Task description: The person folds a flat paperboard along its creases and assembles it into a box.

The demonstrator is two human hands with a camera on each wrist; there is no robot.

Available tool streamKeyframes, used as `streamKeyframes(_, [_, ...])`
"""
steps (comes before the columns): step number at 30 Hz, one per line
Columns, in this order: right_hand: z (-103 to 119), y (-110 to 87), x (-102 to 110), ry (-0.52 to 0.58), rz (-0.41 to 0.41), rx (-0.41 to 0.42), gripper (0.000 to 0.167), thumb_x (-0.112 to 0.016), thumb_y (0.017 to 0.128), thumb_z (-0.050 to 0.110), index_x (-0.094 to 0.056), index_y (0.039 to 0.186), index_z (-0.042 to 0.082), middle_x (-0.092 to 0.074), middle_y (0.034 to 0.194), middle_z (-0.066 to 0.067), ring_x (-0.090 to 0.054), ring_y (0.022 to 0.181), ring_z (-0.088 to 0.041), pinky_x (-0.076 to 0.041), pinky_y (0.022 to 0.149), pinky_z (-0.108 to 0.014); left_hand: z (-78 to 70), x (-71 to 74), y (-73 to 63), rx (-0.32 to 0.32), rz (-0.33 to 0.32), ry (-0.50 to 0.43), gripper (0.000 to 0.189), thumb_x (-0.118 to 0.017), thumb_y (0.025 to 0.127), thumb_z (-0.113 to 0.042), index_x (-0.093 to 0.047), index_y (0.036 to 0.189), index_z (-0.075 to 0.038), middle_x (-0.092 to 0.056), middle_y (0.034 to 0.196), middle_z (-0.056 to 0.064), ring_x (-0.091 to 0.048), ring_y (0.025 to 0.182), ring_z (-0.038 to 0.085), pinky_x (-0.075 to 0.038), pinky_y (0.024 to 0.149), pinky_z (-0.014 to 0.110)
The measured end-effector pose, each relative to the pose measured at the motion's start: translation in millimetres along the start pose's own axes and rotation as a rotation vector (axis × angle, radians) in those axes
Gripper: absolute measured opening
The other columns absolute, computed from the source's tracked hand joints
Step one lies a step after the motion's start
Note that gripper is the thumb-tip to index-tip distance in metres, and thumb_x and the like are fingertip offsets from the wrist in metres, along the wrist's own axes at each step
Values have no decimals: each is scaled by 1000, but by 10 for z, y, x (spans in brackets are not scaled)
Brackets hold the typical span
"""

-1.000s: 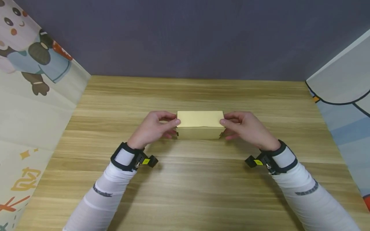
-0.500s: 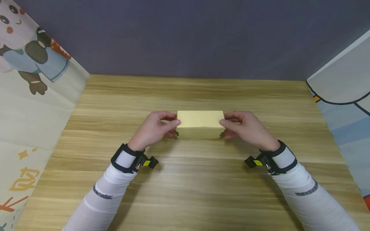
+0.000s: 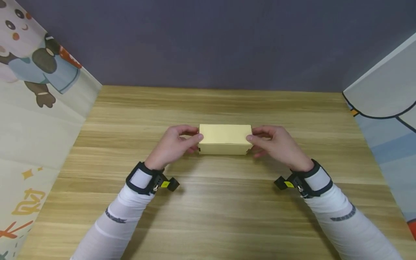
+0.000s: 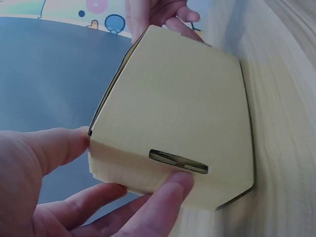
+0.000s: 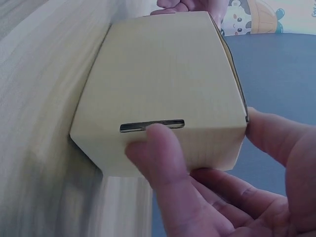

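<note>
A small pale-yellow cardboard box (image 3: 225, 134) is near the middle of the wooden table, its long side facing me. My left hand (image 3: 175, 142) holds its left end, with the thumb at the top front corner and the other fingers against the end. At the right end my right hand (image 3: 276, 144) holds it the same way. Both wrist views show a fingertip by a dark slot, near the slot (image 4: 178, 161) in the left one and the slot (image 5: 152, 126) in the right one. A narrow gap runs along one edge of the lid. The box's inside is hidden.
The wood-grain table (image 3: 224, 213) spreads around the box. Behind it rises a dark blue-grey panel (image 3: 221, 43). Sheets with cartoon prints flank the table, a left one (image 3: 42, 126) and a right one (image 3: 386, 108). Each wrist wears a strapped camera.
Slightly less of the box's front face shows in the head view now. Both hands keep the same hold on its ends, with hardly any movement.
</note>
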State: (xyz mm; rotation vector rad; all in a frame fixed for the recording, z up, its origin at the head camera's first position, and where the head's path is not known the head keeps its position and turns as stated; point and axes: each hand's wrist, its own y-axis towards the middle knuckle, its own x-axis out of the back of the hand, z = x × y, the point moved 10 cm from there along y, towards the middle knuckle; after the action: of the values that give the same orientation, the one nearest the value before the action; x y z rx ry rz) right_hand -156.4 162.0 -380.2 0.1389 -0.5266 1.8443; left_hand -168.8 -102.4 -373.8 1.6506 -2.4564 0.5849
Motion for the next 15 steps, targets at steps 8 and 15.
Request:
streamKeyframes(8, [257,-105,140,-64,-160,88,56,-65,88,51,-58,128,12,-64,120,-6,-72,81,-25,-60,69,-37,-264,149,-85,-116,-148,-31,39,-64,92,-44,-66,117,-14,-65,114,3,-71,77,23,-59,75,42])
streamKeyframes(15, [365,-163,164,1,-262,174,42,-62,91,46,-65,111,9,-65,108,-7,-67,94,-20,-61,68,-37,-324,200,-125,-186,-224,-105,33,-65,92,-37,-68,104,-6,-67,110,6,-71,85,24,-60,75,39])
